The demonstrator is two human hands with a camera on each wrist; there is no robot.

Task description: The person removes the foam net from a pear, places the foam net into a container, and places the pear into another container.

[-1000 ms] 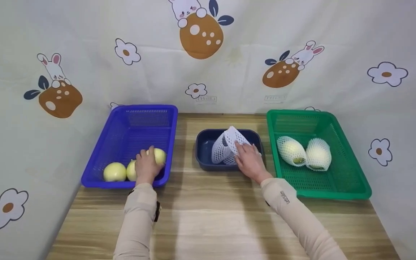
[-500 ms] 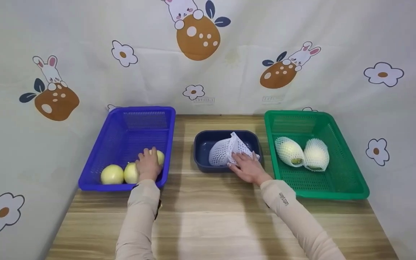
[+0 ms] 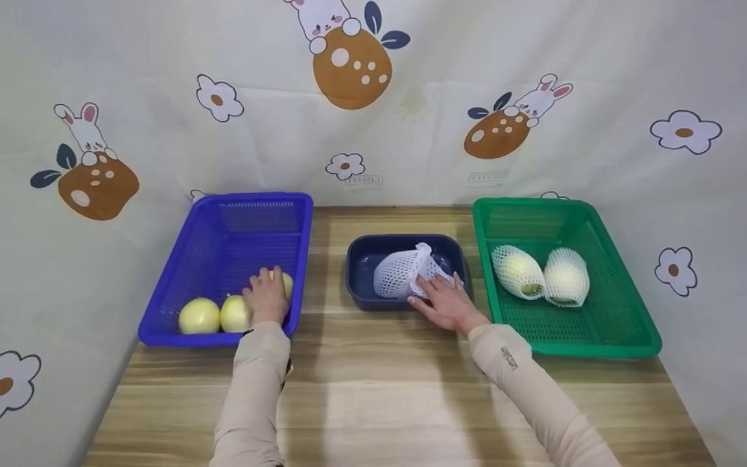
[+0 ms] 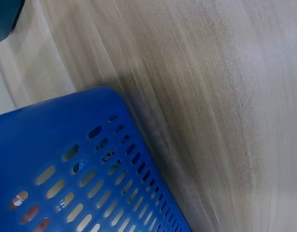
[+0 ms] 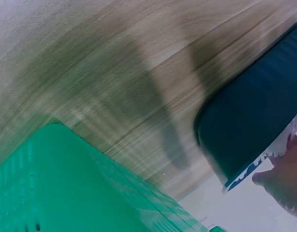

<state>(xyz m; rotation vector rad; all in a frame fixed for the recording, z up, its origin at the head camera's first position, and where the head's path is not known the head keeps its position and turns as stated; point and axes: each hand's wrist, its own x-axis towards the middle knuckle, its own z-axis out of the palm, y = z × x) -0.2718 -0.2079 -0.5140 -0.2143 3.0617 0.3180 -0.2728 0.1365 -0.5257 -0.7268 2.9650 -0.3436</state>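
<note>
In the head view, your left hand [image 3: 266, 298] is curling round a fruit [image 3: 288, 286] by the near right corner of the blue basket [image 3: 306, 259]; your right hand [image 3: 448, 303] is touching net [image 3: 394, 275] in the box [image 3: 370, 303], whether pinching I cannot tell. The left wrist view is showing that basket on the desk [image 4: 211, 106]; the right one, your hand by the box.
</note>
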